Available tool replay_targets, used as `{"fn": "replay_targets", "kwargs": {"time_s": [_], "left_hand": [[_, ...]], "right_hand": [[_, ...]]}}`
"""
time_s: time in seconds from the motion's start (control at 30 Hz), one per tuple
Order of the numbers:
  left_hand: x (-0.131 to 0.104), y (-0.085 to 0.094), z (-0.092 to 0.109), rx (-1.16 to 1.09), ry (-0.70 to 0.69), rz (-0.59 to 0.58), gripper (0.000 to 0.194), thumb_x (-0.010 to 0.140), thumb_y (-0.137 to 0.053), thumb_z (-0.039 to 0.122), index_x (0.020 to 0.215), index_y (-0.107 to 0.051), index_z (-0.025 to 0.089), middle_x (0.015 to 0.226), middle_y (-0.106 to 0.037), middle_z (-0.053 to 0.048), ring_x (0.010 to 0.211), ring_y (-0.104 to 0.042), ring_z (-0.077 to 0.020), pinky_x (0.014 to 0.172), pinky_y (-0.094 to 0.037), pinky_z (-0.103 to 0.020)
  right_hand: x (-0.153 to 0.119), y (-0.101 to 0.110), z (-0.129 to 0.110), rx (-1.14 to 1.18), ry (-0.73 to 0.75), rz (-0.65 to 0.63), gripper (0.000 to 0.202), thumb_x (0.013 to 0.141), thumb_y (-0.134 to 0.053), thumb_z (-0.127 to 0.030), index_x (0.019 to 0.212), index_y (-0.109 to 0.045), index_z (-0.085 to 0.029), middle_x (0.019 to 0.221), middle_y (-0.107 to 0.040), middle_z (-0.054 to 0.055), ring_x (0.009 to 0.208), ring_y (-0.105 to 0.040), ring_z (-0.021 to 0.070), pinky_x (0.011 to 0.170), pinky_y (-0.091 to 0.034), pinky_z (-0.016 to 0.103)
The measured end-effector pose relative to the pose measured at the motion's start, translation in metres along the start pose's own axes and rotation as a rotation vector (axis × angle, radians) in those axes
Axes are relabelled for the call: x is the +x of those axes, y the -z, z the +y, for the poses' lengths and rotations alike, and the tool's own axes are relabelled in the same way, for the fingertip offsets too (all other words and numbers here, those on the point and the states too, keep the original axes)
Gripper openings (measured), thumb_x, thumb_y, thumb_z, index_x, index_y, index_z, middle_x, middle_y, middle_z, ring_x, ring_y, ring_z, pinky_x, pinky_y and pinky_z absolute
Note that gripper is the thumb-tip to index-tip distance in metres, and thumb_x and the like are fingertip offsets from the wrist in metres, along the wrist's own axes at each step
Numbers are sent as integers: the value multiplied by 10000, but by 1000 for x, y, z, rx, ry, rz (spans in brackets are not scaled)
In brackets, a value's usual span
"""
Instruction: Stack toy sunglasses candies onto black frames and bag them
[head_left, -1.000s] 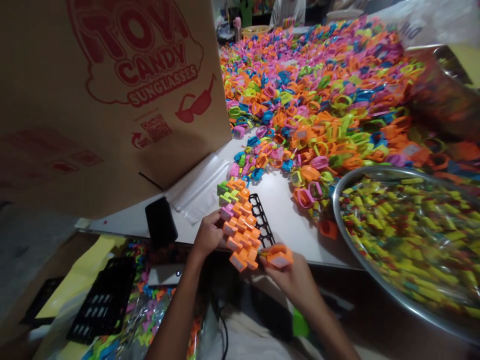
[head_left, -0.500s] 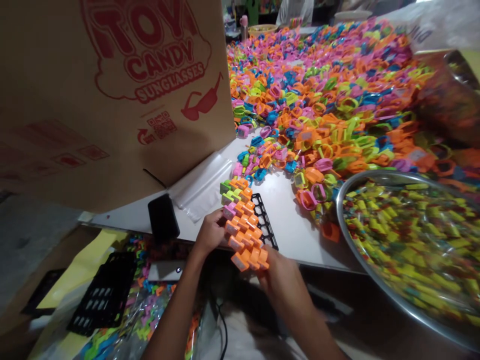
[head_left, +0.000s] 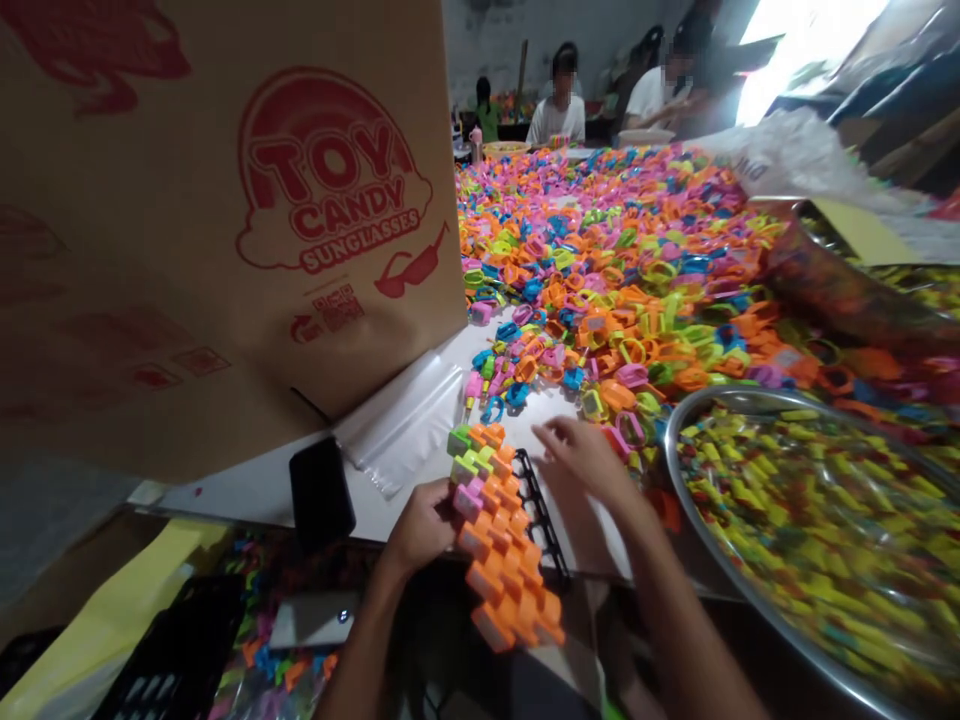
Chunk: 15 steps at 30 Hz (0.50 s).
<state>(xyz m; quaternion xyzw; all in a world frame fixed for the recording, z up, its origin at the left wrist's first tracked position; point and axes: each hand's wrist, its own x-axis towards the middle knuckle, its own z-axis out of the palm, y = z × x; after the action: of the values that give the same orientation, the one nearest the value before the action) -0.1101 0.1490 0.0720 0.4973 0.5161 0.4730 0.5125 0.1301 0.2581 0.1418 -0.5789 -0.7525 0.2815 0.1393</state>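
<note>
My left hand (head_left: pixel 422 524) is closed on the left edge of a block of orange, green and pink plastic pieces (head_left: pixel 504 540), set in tight rows at the table's front edge. My right hand (head_left: pixel 581 452) is off the block, above the white table, its fingers partly spread and nothing visible between them. Between the block and my right forearm lies a black slotted frame (head_left: pixel 541 515). Just beyond my right hand begins the large pile of loose colourful plastic pieces (head_left: pixel 615 290).
A big cardboard box (head_left: pixel 360 330) stands at the left, with clear plastic bags (head_left: pixel 409 425) and a black phone (head_left: pixel 322 490) before it. At the right is a metal basin (head_left: pixel 671 440) of yellow wrapped pieces. Several people (head_left: pixel 559 110) are in the background.
My right hand has let go of the block's near end and moved forward over the table. The view has tilted up, showing people at the back. My left hand still holds the block.
</note>
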Motion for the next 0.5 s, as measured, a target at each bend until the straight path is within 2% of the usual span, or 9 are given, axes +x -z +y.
{"fn": "replay_targets", "kwargs": {"time_s": [0.1, 0.2, 0.27, 0.33, 0.4, 0.5], "left_hand": [[-1, 2, 0, -14, -4, -26, 130, 695, -754, 123, 819, -779, 151, 813, -763, -15, 740, -676, -180, 728, -561, -276], [-2, 4, 0, 20, -19, -47, 137, 682, -756, 93, 800, -778, 159, 815, -749, -12, 733, -669, -181, 720, -562, -277], [-2, 6, -1, 66, -47, -68, 172, 677, -743, 71, 815, -793, 161, 847, -755, -23, 759, -675, -188, 743, -564, -282], [-1, 8, -3, 93, -81, -81, 217, 671, -718, 45, 832, -804, 161, 869, -762, -30, 786, -684, -192, 760, -559, -278], [-1, 9, -4, 94, -102, -87, 235, 661, -700, 29, 831, -802, 155, 866, -761, -32, 787, -687, -189, 742, -546, -261], [-1, 9, -5, 85, -106, -86, 220, 674, -706, 46, 844, -803, 145, 888, -767, -45, 800, -694, -193, 727, -539, -252]], "right_hand": [[55, -12, -16, -77, -90, 115, 386, 1077, -516, -452, 1019, -744, -146, 966, -796, 127, 888, -732, 224, 738, -444, 272], [80, -31, -34, -110, -102, 109, 479, 1066, -512, -568, 920, -743, -175, 894, -787, 115, 843, -730, 229, 682, -417, 280], [85, -42, -44, -162, -120, 95, 518, 1041, -526, -629, 908, -746, -180, 914, -786, 131, 864, -735, 255, 666, -410, 291], [85, -48, -50, -266, -149, 77, 497, 1034, -531, -622, 1043, -745, -173, 998, -789, 151, 914, -741, 280, 665, -408, 299], [79, -49, -52, -365, -165, 44, 417, 1050, -521, -525, 1145, -722, -171, 1060, -785, 152, 946, -745, 282, 660, -399, 298], [57, -40, -42, -400, -129, -23, 260, 1034, -559, -382, 1099, -727, -194, 1013, -786, 114, 921, -749, 258, 635, -359, 296]]}}
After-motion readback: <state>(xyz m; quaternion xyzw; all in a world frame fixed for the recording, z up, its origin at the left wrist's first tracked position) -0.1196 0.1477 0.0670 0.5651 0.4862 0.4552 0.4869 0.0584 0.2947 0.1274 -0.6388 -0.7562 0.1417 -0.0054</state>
